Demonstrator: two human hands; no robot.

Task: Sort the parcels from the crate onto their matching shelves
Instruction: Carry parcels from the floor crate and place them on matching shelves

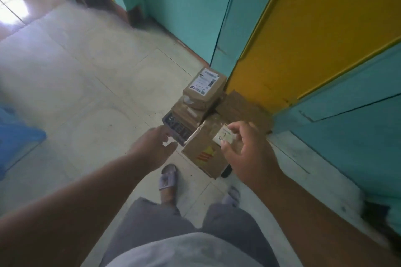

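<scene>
Nearest, my right hand point(243, 147) curls onto the near parcel point(206, 154), fingers at its label; my left hand point(155, 147) hovers spread beside it. I judge this a pickup; next, lift. More parcels point(204, 89) stack beyond.

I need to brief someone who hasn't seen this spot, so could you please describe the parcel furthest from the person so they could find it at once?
Look at the foot of the yellow panel on the teal wall, where a stack of cardboard parcels sits on the tiled floor. The top parcel is the one furthest from the person. It alone shows a large white printed label with handwritten marks facing up.
</scene>
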